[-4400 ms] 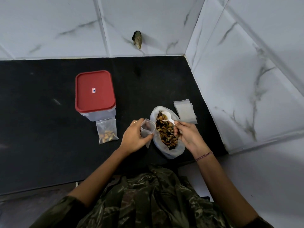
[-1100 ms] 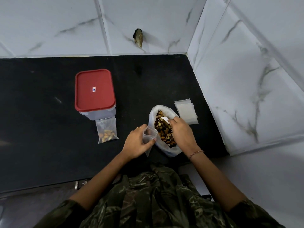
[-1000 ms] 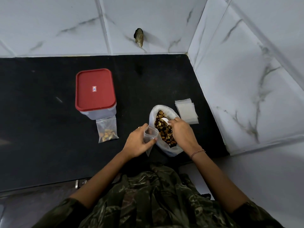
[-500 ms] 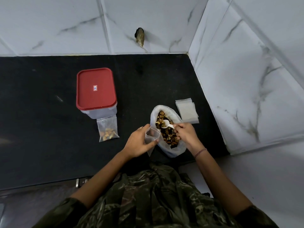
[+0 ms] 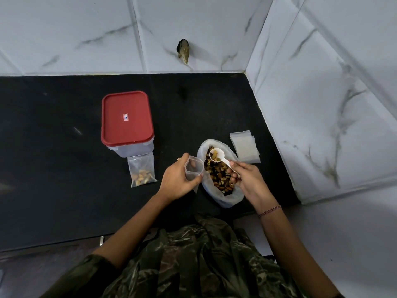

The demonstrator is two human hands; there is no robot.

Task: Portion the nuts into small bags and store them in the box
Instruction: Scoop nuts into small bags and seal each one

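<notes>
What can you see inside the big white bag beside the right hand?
The white bag holds mixed nuts. The white scoop, pinched by the right hand, hovers over them with a few pieces. That hand covers their right edge; deeper layers are hidden.

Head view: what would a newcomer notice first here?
The red-lidded clear plastic box stands left of centre on the black counter, a small filled clear bag at its near side. At centre, the right hand holds a loaded white plastic spoon over the open white bag of mixed nuts; the left hand holds an open empty clear bag beside it.
</notes>
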